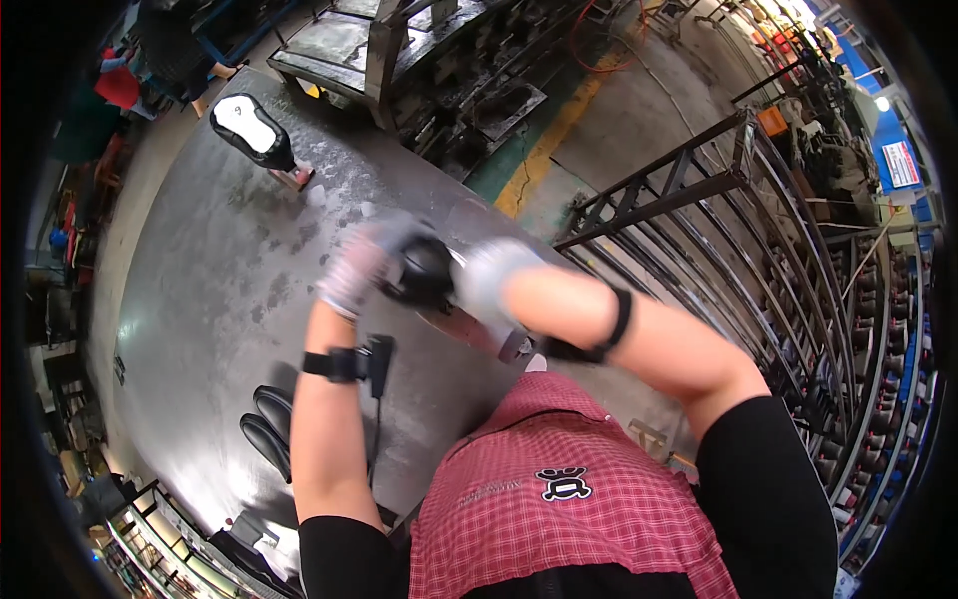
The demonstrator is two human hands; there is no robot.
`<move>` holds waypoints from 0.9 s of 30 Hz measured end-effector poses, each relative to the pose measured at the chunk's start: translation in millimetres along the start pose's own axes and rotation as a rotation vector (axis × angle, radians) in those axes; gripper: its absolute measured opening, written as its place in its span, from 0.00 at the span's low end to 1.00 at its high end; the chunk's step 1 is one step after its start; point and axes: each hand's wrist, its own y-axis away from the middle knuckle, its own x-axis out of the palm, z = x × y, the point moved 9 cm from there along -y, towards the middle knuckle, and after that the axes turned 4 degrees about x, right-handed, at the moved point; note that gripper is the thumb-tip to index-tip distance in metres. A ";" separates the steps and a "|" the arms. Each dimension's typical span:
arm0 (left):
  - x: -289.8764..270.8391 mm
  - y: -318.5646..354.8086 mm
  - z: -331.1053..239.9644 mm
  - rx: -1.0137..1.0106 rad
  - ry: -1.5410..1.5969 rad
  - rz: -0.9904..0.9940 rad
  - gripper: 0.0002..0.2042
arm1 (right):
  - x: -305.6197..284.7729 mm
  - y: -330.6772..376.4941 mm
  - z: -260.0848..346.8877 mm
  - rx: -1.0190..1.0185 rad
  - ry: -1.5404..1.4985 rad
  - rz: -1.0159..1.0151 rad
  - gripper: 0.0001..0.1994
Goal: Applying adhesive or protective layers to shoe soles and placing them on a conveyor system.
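A shiny black shoe (427, 265), partly hidden and blurred, is between my two hands above the grey metal tabletop (239, 329). My left hand (364, 265), in a pale glove, is closed around its left side. Against its right side is my right hand (496, 275), also gloved, its fingers smeared by motion. A reddish-brown part (464, 329) extends below the shoe toward me; I cannot tell what it is. Farther left on the tabletop, another black shoe (251, 130) lies with its white sole up, on a reddish support (294, 177).
Two black, rounded shoe-like pieces (267, 429) lie beside my left forearm. A metal rack (689, 200) of bars stands right of the table. A dark steel machine frame (389, 60) is beyond the table. Shelves (878, 419) of shoes line the far right. Another person (170, 55) is at far left.
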 end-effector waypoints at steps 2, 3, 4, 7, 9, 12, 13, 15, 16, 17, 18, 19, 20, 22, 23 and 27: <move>63.2 9.0 -23.7 0.101 -0.348 0.003 0.10 | 25.7 60.6 -32.6 -0.019 -0.083 0.045 0.13; 85.6 -3.8 -49.5 0.014 -0.419 0.030 0.10 | 43.0 84.6 -63.2 0.021 -0.191 -0.143 0.17; 103.9 -12.6 -74.6 -0.077 -0.494 0.057 0.11 | 66.4 102.5 -89.1 0.058 -0.300 -0.331 0.23; 134.4 -11.9 -106.7 -0.193 -0.452 -0.012 0.13 | 130.1 118.6 -133.3 0.244 -0.597 -0.443 0.30; 152.4 -12.8 -118.6 -0.222 -0.496 0.029 0.12 | 173.3 110.5 -143.0 0.197 -0.741 -0.530 0.28; 186.9 -11.0 -122.6 -0.275 -0.563 0.061 0.13 | 233.9 84.9 -162.0 0.075 -0.808 -0.670 0.23; 193.2 -11.8 -121.3 -0.291 -0.595 0.056 0.13 | 246.1 81.5 -170.7 0.131 -0.878 -0.682 0.22; 196.4 -15.4 -120.6 -0.284 -0.615 0.024 0.14 | 270.2 69.7 -183.0 0.190 -0.953 -0.688 0.21; 193.7 -15.1 -125.8 -0.266 -0.630 -0.008 0.14 | 284.8 65.5 -193.2 0.272 -1.176 -0.712 0.20; 195.2 -13.9 -124.5 -0.271 -0.637 0.004 0.14 | 300.8 62.9 -201.5 0.356 -1.397 -0.733 0.19; 191.0 -14.1 -121.8 -0.278 -0.653 -0.004 0.14 | 287.4 50.7 -190.5 0.335 -1.403 -0.729 0.19; 191.4 -12.4 -114.7 -0.302 -0.648 0.018 0.14 | 267.8 40.5 -179.6 0.341 -1.487 -0.745 0.19; 193.1 -11.8 -112.3 -0.330 -0.640 0.036 0.14 | 251.6 34.4 -177.9 0.348 -1.568 -0.757 0.19; 193.3 -15.1 -115.8 -0.334 -0.630 0.039 0.14 | 229.4 26.8 -179.8 0.149 -1.343 -0.729 0.22; 193.2 -18.8 -116.7 -0.324 -0.608 0.048 0.15 | 256.8 16.8 -186.0 0.139 -1.914 -0.539 0.23; 142.0 14.9 -137.1 -0.108 -0.406 -0.237 0.22 | 195.7 60.1 -155.7 0.077 -1.716 -0.460 0.26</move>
